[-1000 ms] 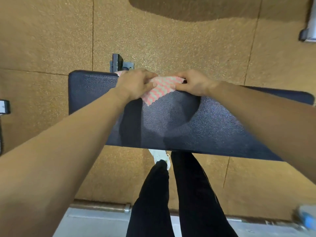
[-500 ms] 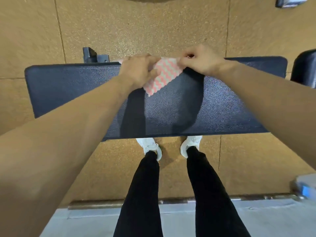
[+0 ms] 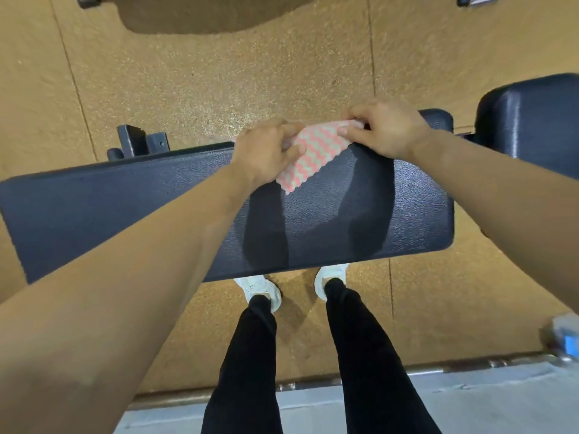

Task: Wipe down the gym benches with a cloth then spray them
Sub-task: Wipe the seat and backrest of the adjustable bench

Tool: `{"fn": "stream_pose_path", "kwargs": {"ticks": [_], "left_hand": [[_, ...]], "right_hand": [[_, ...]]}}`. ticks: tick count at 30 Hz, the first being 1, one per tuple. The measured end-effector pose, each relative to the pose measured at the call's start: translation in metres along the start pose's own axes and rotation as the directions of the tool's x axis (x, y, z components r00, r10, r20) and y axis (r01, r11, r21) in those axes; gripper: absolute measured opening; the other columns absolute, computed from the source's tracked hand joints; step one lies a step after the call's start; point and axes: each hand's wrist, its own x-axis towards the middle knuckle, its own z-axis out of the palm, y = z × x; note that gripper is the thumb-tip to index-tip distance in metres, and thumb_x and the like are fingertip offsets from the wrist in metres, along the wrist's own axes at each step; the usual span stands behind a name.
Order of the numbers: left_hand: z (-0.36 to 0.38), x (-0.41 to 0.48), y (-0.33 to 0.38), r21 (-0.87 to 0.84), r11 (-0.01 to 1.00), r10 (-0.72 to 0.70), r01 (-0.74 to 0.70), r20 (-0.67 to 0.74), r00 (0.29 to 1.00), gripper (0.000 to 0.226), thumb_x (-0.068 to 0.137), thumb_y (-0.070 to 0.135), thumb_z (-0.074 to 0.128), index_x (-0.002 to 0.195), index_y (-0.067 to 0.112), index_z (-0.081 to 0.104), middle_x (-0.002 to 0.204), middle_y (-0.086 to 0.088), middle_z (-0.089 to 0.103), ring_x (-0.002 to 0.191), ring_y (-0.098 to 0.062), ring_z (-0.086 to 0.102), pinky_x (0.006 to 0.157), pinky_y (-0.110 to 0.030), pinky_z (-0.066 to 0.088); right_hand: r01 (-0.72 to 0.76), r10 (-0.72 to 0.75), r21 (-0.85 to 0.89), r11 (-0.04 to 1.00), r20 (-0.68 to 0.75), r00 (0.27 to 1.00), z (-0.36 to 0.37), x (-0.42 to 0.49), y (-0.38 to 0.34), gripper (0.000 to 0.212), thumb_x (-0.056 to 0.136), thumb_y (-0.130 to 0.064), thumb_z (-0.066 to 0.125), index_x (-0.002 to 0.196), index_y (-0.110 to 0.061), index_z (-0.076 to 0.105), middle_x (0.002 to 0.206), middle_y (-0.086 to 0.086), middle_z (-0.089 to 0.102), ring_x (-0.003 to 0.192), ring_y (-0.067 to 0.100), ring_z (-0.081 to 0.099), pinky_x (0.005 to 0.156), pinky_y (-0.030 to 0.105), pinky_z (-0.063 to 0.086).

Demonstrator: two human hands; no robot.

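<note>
Gripping cloth (image 3: 313,155) at far edge of bench (image 3: 125,198) w/ left hand (image 3: 266,151) and right hand (image 3: 388,130). Judged early in wipe stage; yet to spray.

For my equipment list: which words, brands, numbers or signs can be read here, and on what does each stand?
None can be read.
The bench pad, the pink-and-white cloth and the white shoes show no text.
The blue object at the right edge is too blurred to tell.
</note>
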Motion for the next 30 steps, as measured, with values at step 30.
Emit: {"fn": "stream_pose_path", "kwargs": {"ticks": [30], "left_hand": [[0.053, 0.101, 0.183, 0.084, 0.966, 0.235, -0.244, 0.103, 0.967, 0.057, 0.103, 0.031, 0.054, 0.157, 0.031, 0.037, 0.156, 0.001, 0.047, 0.133, -0.029, 0.054, 0.104, -0.045, 0.050]], "right_hand": [[-0.307, 0.499, 0.549, 0.777, -0.241, 0.833, 0.053, -0.131, 0.135, 0.035, 0.098, -0.038, 0.057, 0.096, -0.010, 0.076, 0.087, 0.014, 0.075, 0.079, 0.031, 0.067, 0.079, 0.045, 0.053]]}}
